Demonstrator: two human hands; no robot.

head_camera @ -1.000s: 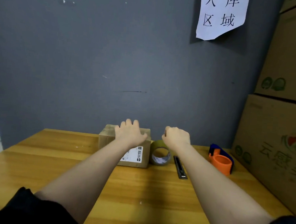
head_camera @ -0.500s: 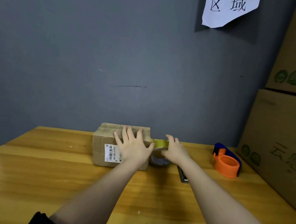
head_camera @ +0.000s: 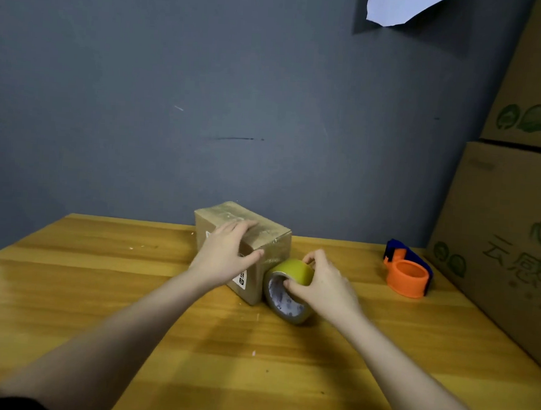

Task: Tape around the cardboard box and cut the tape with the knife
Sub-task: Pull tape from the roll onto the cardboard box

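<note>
A small brown cardboard box (head_camera: 270, 236) stands on the wooden table (head_camera: 99, 289), turned so one corner points toward me. My left hand (head_camera: 225, 256) lies spread over its near top edge and labelled side. A roll of yellowish tape (head_camera: 290, 269) stands on edge against the box's right corner. My right hand (head_camera: 324, 281) grips that roll, thumb inside the core and fingers over the top. The knife is hidden from view.
An orange and blue tape dispenser (head_camera: 407, 273) sits at the right of the table. Large stacked cartons (head_camera: 508, 235) stand along the right edge. A grey wall (head_camera: 205, 105) with a paper sheet (head_camera: 398, 6) closes off the back.
The box has been turned and pulled nearer under my left hand. My right hand closed on the tape roll and drew it forward. The knife seen earlier is now covered by my right arm.
</note>
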